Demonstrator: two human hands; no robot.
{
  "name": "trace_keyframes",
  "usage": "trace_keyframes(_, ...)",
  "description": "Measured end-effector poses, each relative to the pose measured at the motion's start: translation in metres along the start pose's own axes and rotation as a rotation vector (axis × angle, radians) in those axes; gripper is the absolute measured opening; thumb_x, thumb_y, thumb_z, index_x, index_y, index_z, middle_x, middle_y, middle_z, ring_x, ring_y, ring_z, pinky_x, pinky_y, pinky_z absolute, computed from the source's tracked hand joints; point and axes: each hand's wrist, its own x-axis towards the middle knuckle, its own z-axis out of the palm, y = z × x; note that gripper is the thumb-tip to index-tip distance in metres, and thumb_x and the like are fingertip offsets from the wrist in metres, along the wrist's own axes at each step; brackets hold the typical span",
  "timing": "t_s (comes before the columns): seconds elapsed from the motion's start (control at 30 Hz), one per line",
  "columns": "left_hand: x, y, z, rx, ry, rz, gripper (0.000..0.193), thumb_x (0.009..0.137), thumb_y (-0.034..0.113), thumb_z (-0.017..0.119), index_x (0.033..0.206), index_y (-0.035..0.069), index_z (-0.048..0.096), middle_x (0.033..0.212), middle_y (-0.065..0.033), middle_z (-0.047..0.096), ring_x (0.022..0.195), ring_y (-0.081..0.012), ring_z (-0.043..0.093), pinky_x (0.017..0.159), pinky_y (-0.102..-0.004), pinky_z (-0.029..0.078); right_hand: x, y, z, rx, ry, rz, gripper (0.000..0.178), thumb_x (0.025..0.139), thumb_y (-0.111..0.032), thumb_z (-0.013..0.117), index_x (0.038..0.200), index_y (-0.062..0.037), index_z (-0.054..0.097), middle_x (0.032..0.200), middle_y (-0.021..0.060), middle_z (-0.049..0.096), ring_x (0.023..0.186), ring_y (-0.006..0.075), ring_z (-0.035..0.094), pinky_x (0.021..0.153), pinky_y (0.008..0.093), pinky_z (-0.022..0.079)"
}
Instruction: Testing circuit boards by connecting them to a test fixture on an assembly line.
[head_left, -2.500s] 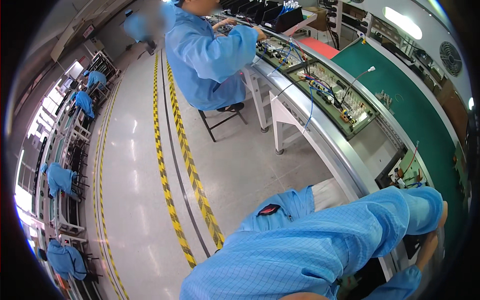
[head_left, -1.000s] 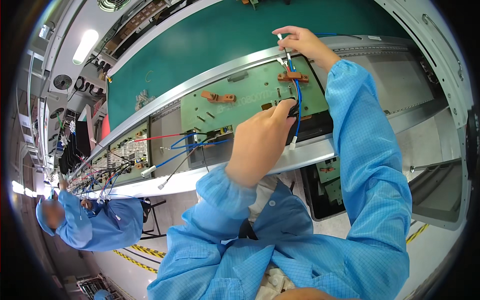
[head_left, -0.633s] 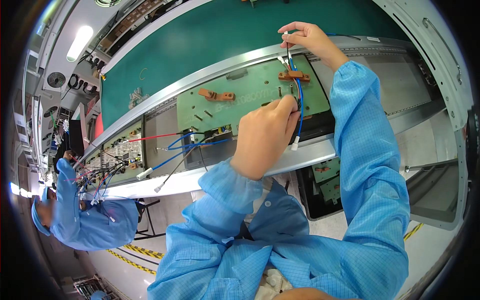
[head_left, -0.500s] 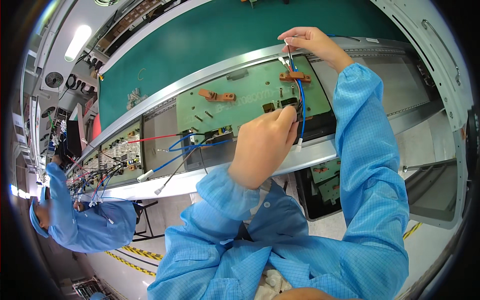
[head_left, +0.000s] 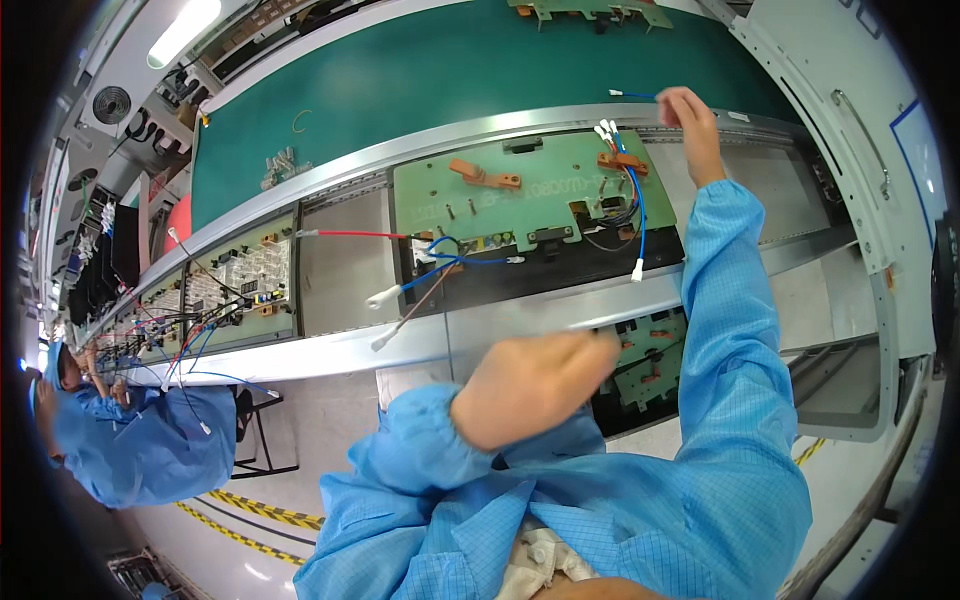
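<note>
A right hand hangs beyond the green board, right beside a white-tipped blue wire that stretches leftward from its fingers over the near side of the green counter, long axis running roughly left to right. I cannot tell whether the fingers grip it; the left hand, blurred, is well apart, its grip equally unclear.

Light-blue, finely checked sleeves end in gathered cuffs.
</note>
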Motion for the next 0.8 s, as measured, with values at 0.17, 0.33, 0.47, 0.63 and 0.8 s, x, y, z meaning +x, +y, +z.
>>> trace_keyframes(0.17, -0.113, -0.009, -0.042, -0.191, -0.095, 0.146, 0.019, 0.07, 0.007, 0.067, 0.087, 0.005, 0.062, 0.064, -0.0037, 0.052, 0.05, -0.0172, 0.052, 0.04, -0.031, 0.039, -0.084, -0.049, 0.023, 0.084, 0.052, 0.157, 0.034, 0.094, -0.03, 0.044, 0.077, -0.0039, 0.057, 0.058, 0.0005, 0.051, 0.051, 0.0075, 0.048, 0.047, 0.0203, 0.033)
trace_keyframes(0.33, -0.186, -0.029, -0.068, -0.158, -0.017, -0.031, 0.018, 0.069, 0.007, 0.068, 0.086, 0.005, 0.064, 0.058, -0.0036, 0.051, 0.047, -0.0176, 0.051, 0.039, -0.0311, 0.037, -0.12, -0.132, 0.068, -0.137, -0.263, 0.521, 0.03, 0.091, -0.028, 0.052, 0.089, 0.0001, 0.063, 0.049, -0.001, 0.049, 0.041, 0.0057, 0.047, 0.039, 0.0183, 0.031)
trace_keyframes(0.47, -0.203, -0.028, -0.078, -0.134, -0.011, 0.012, 0.018, 0.069, 0.006, 0.068, 0.087, 0.006, 0.064, 0.058, -0.0027, 0.051, 0.047, -0.0175, 0.051, 0.039, -0.0308, 0.037, -0.127, -0.142, 0.09, -0.124, -0.362, 0.604, 0.026, 0.09, -0.025, 0.054, 0.089, -0.0011, 0.064, 0.051, -0.0008, 0.051, 0.043, 0.0062, 0.047, 0.041, 0.0192, 0.033)
trace_keyframes(0.63, -0.217, -0.016, -0.079, -0.2, 0.07, 0.119, 0.017, 0.07, 0.006, 0.068, 0.087, 0.005, 0.064, 0.06, -0.0022, 0.051, 0.049, -0.0169, 0.051, 0.04, -0.03, 0.038, -0.142, -0.145, 0.095, -0.111, -0.349, 0.729, 0.025, 0.091, -0.027, 0.054, 0.089, -0.0037, 0.064, 0.056, -0.0023, 0.053, 0.047, 0.0046, 0.049, 0.045, 0.0183, 0.039)
trace_keyframes(0.8, -0.252, -0.021, -0.083, -0.225, 0.033, 0.117, 0.017, 0.071, 0.008, 0.069, 0.087, 0.006, 0.064, 0.06, -0.0023, 0.052, 0.049, -0.0168, 0.051, 0.042, -0.0295, 0.039, -0.153, -0.146, 0.095, -0.015, -0.308, 0.81, 0.024, 0.093, -0.03, 0.05, 0.094, -0.0073, 0.057, 0.069, 0.0002, 0.06, 0.055, 0.0061, 0.054, 0.047, 0.0177, 0.041)
